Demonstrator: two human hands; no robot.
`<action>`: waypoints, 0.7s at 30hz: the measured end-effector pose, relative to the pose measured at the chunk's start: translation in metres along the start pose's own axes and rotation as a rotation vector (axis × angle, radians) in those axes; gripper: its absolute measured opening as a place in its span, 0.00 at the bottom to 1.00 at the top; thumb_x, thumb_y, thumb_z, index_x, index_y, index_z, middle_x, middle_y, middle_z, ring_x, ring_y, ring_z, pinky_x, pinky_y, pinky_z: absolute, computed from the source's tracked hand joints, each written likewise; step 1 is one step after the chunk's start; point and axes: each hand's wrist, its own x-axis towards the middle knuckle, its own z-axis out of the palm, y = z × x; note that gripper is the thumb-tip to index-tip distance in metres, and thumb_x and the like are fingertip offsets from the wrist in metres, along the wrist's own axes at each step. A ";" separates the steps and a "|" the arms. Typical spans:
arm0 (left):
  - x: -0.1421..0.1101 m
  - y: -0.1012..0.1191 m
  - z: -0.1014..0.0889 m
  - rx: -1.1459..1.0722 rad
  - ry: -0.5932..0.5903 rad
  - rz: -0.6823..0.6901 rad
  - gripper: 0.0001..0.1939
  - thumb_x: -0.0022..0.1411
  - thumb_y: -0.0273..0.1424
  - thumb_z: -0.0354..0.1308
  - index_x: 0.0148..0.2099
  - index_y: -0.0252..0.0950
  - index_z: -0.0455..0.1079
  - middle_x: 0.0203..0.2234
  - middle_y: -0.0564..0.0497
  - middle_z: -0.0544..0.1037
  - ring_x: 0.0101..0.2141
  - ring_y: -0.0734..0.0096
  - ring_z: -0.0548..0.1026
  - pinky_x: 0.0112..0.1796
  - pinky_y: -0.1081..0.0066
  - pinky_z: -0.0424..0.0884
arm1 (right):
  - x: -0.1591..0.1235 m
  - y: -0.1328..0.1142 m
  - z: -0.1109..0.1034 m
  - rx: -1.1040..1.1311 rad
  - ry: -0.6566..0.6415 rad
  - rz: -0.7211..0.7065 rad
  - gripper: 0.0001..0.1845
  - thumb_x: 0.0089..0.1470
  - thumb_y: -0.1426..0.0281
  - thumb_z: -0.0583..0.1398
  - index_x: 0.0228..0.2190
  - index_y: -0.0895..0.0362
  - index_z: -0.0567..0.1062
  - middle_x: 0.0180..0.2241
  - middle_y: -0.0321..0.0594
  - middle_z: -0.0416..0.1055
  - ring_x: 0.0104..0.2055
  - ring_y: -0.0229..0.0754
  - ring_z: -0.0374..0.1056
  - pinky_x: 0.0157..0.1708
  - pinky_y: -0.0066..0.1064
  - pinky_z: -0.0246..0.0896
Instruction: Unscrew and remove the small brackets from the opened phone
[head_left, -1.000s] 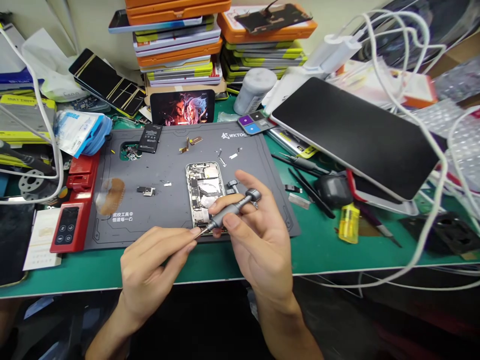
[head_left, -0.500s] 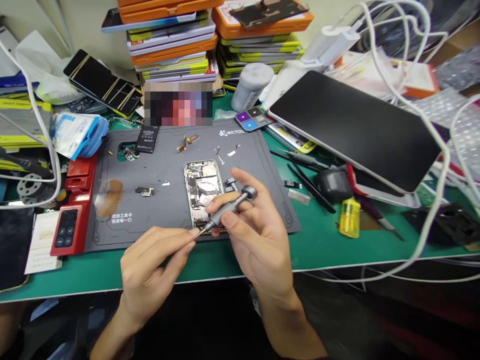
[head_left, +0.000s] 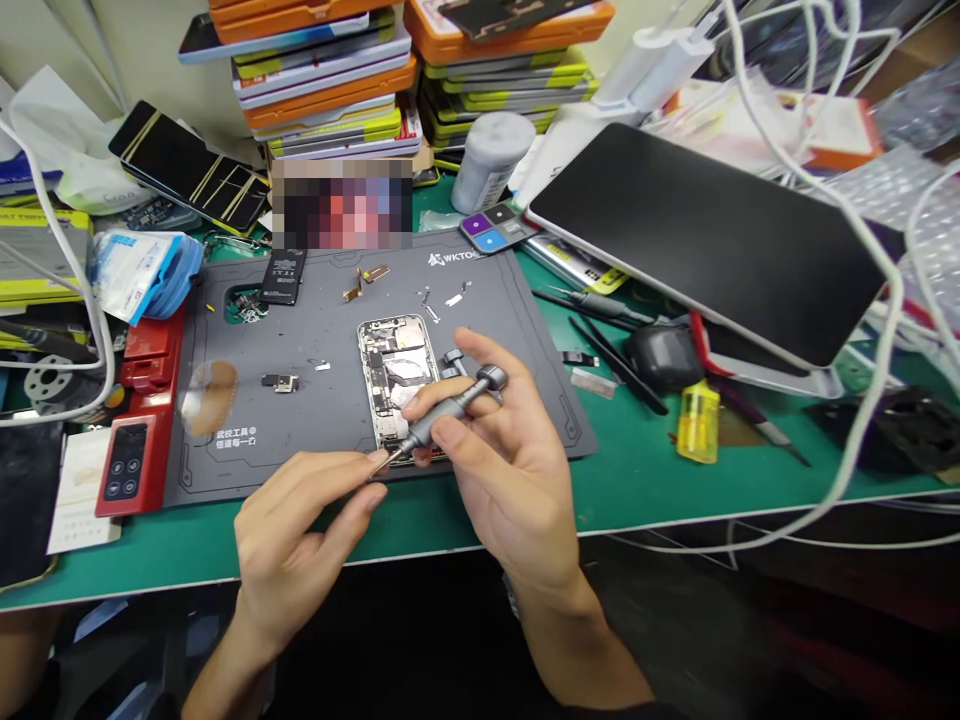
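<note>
My right hand (head_left: 517,485) grips a grey screwdriver (head_left: 441,418) between thumb and fingers, its bit slanting down to the left. A second grey knob (head_left: 454,358), seemingly another screwdriver's end, shows between the fingers of that hand. At the bit's tip, the fingers and thumb of my left hand (head_left: 289,535) close around the thin shaft; whether a tiny screw is there I cannot make out. Behind the hands lies an opened phone (head_left: 381,375), its circuit board and inner parts exposed, its lower right side hidden by my right hand. It rests on a dark grey work mat (head_left: 315,330).
On the mat lie a phone battery (head_left: 283,277), a small module (head_left: 280,383) and several metal bits. A red device (head_left: 133,465) borders the left. To the right are tweezers, a yellow bottle (head_left: 698,424) and a large tablet (head_left: 712,235). Stacked boxes (head_left: 322,90) stand behind.
The view has shifted slightly, so everything sits a little further left. My left thumb has loosened a little from the fingertip by the bit. The screwdriver remains in my right hand.
</note>
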 end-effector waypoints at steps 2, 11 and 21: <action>0.000 0.000 0.000 0.006 0.000 -0.010 0.16 0.69 0.18 0.68 0.54 0.40 0.82 0.45 0.50 0.89 0.43 0.68 0.87 0.44 0.68 0.83 | 0.000 -0.001 0.000 0.011 0.002 0.001 0.26 0.66 0.66 0.69 0.62 0.43 0.71 0.41 0.36 0.81 0.35 0.41 0.75 0.34 0.36 0.79; 0.000 0.002 0.002 0.013 0.012 -0.022 0.17 0.70 0.18 0.67 0.55 0.42 0.83 0.45 0.52 0.89 0.42 0.67 0.87 0.43 0.67 0.83 | -0.001 0.000 0.000 -0.015 0.006 0.009 0.26 0.67 0.66 0.68 0.63 0.42 0.71 0.41 0.37 0.81 0.36 0.42 0.77 0.34 0.39 0.81; -0.001 0.001 0.001 0.021 -0.002 -0.013 0.19 0.71 0.17 0.66 0.58 0.43 0.82 0.47 0.52 0.89 0.43 0.68 0.87 0.44 0.66 0.84 | -0.002 0.000 -0.001 -0.009 0.008 0.009 0.27 0.67 0.66 0.68 0.63 0.42 0.71 0.42 0.37 0.80 0.38 0.41 0.77 0.36 0.36 0.81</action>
